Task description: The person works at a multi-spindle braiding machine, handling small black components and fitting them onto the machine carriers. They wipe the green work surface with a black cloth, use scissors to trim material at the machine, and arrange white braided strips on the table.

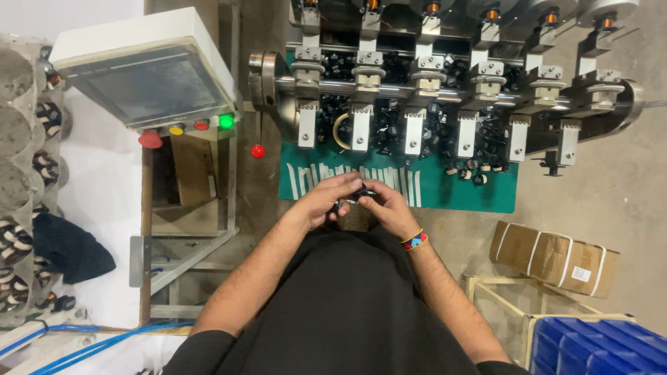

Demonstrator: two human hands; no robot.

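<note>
Our lap: we look down over a black shirt (347,305), both forearms reaching forward, and anything that slips from our fingers would likely fall here or onto the concrete floor (611,201) below.

Left hand (323,201): curled closed around one end of a small black part (359,192), thumb and fingers pinching it; we cannot tell how much of the part sits inside the grip.

Right hand (389,207): fingertips closed on the same part from the other side, with a coloured beaded wristband (414,240) just behind it. The part sits between the two hands, held in the air just short of the green tray.

Slip risk: the part is tiny and mostly hidden by our fingers, so we judge a loose pinch or a twist between the hands could let it drop out of sight.

Green tray (486,191): just beyond the hands, strewn with many similar small black parts (472,173); a dropped piece could get lost among them.

Winding machine (445,90): further on, a steel shaft with a row of metal clamp stations above the tray. We judge that reaching in among them could catch fingers or the wristband.

Control box (146,83): to the left, with red, yellow and green buttons (198,126); the green lamp is lit, so the machine may be live.

Floor clutter: a strapped cardboard box (556,258) and a blue crate (597,344) to the right could trip us.
</note>
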